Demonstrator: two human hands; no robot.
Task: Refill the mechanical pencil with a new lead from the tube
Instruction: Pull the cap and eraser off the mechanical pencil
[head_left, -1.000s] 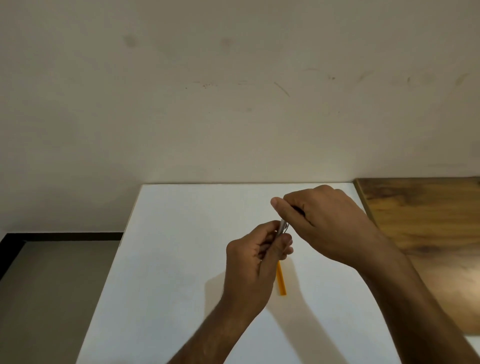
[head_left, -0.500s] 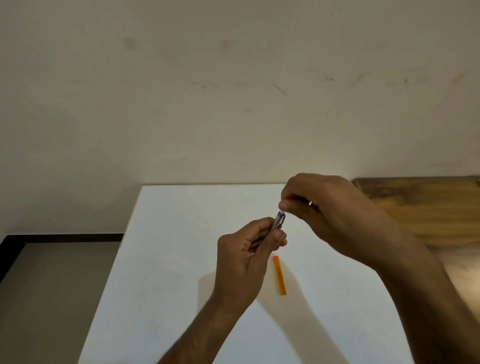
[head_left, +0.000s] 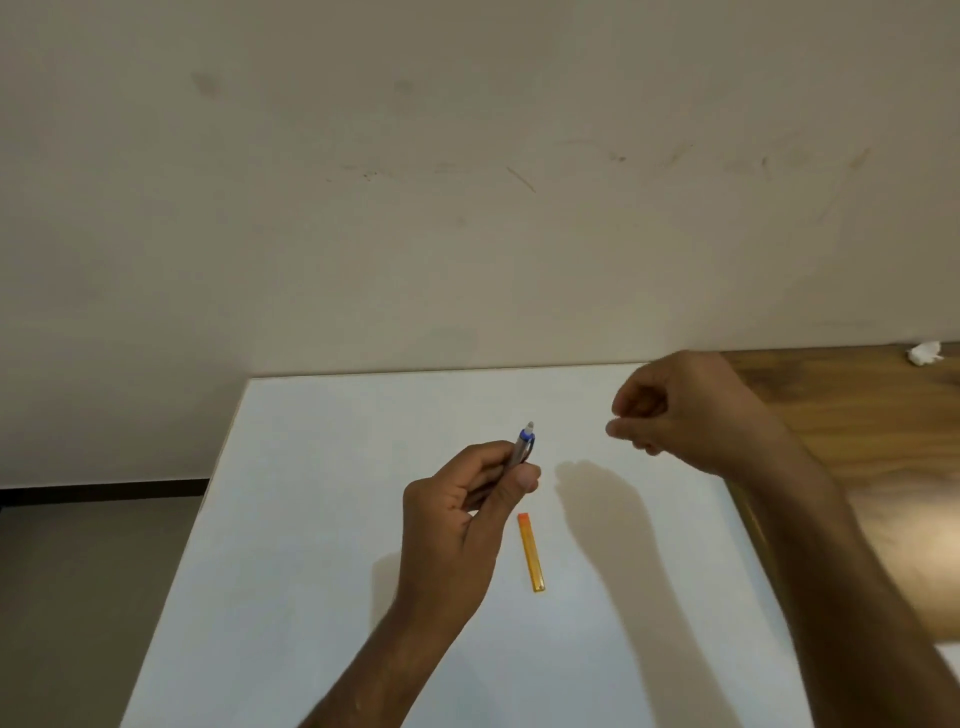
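Observation:
My left hand (head_left: 462, 514) grips the silver and blue mechanical pencil (head_left: 523, 447) above the white table (head_left: 311, 519). The pencil's back end points up and away, and a white tip shows on it. The orange lead tube (head_left: 532, 553) lies flat on the table just right of my left hand, with nothing touching it. My right hand (head_left: 685, 410) hovers up and to the right, apart from the pencil. Its fingers are curled and its fingertips pinched. It is blurred, and I cannot see whether anything small sits in the pinch.
A brown wooden surface (head_left: 857, 415) adjoins the table on the right, with a crumpled white scrap (head_left: 924, 353) at its far edge. A bare wall rises behind. The table's left edge drops to a grey floor (head_left: 78, 597).
My right hand left the pencil's back end and moved right and away. A white tip now shows on that end. My left hand shifted slightly left, uncovering the whole lead tube.

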